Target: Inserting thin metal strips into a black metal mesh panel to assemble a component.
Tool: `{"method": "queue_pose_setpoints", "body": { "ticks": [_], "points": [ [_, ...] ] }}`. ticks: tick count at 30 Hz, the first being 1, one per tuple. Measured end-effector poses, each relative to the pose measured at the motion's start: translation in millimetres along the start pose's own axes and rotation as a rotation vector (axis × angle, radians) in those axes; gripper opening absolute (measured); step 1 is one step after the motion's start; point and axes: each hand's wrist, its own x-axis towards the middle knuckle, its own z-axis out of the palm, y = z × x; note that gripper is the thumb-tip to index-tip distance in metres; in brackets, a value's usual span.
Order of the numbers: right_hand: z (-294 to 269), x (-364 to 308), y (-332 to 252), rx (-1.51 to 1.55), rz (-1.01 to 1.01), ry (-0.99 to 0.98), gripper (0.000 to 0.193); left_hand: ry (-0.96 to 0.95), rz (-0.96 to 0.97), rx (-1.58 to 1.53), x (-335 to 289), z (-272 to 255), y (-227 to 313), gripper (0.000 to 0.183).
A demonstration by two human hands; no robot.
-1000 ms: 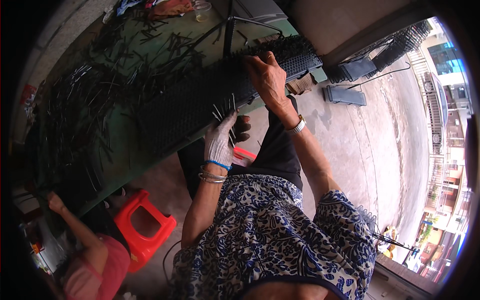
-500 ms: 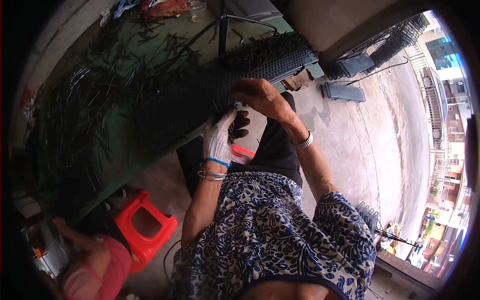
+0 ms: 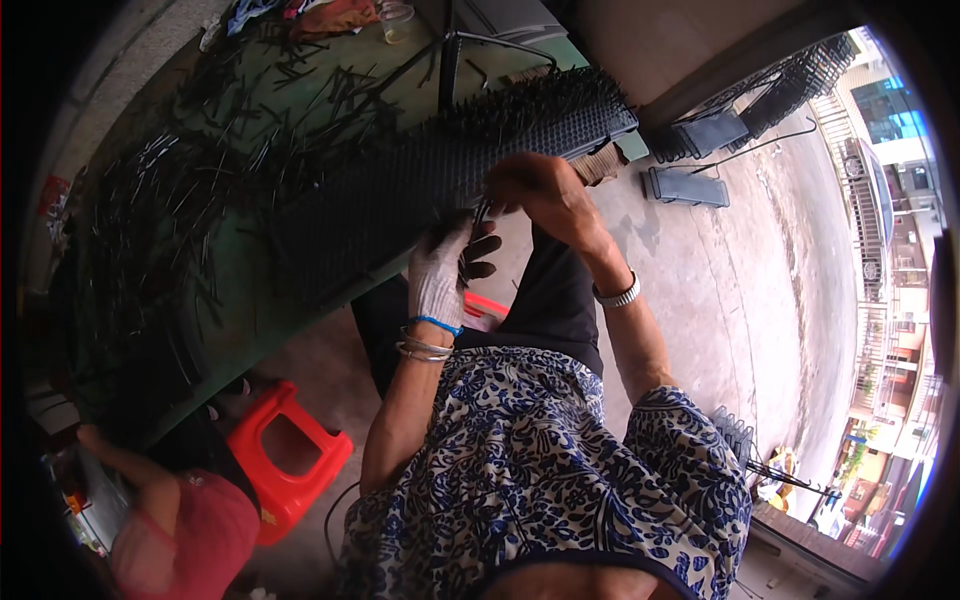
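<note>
My left hand (image 3: 440,270) wears a pale knit glove with darkened fingers, which curl beside the near edge of a long dark board (image 3: 400,190) full of small holes. Something thin and dark seems to stick up from its grip, too unclear to name. My bare right hand (image 3: 548,198) is just right of those fingertips, over the board's front edge. Its thumb and fingers are pinched together, and whatever they hold is hidden. Many black prongs (image 3: 540,98) stand in rows along the board's far right part.
Loose black sticks (image 3: 180,190) lie heaped on the green table (image 3: 250,345). A black metal stand (image 3: 447,75) rises behind the board. At lower left are a red plastic stool (image 3: 285,455) and another person in pink (image 3: 195,535). Dark rectangular pieces (image 3: 688,187) lie on the floor at right.
My right hand has shifted right, away from my left fingertips. My left hand has stayed nearly in place. The other person's arm has moved slightly left.
</note>
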Motion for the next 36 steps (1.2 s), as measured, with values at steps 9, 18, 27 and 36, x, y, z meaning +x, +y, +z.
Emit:
{"method": "queue_pose_setpoints", "body": {
  "ticks": [9,18,27,36],
  "points": [
    [-2,33,34,-0.482,-0.428,0.667,0.008,-0.14,-0.153,-0.408,25,-13,-20,0.02],
    [6,44,48,-0.627,-0.497,0.746,0.009,-0.189,-0.218,-0.495,26,-24,-22,0.022],
    [6,37,34,-0.644,-0.429,0.669,0.005,-0.111,-0.238,-0.406,23,-26,-23,0.022],
    [-4,40,32,-0.675,-0.425,0.558,0.002,-0.096,-0.212,-0.379,16,-20,-18,0.018]
  ]
}}
